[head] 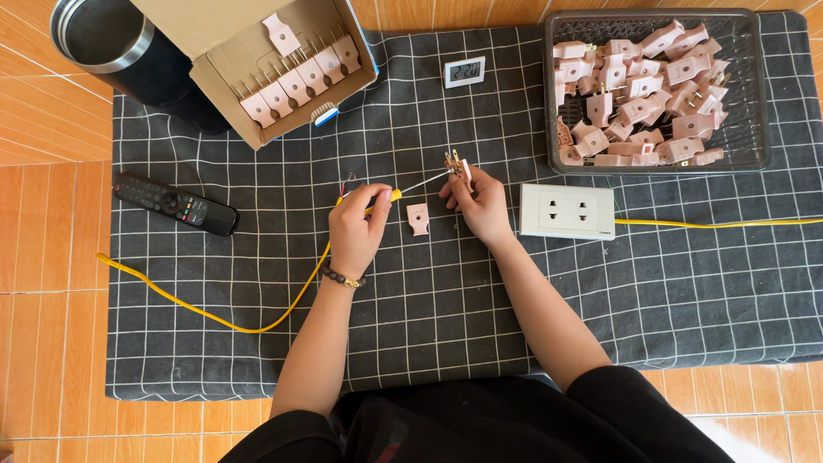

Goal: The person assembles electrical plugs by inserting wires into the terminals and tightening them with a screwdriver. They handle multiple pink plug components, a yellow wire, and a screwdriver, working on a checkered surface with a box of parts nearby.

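My left hand (356, 230) is closed around a yellow-handled screwdriver (403, 190), its tip meeting the pink plug half (457, 163) that my right hand (478, 204) pinches upright above the checked cloth (429, 300). A loose pink plug cover (418, 219) lies between my hands. The yellow cable (257, 321) runs under my left wrist, and a white socket (567, 210) sits just beside my right hand.
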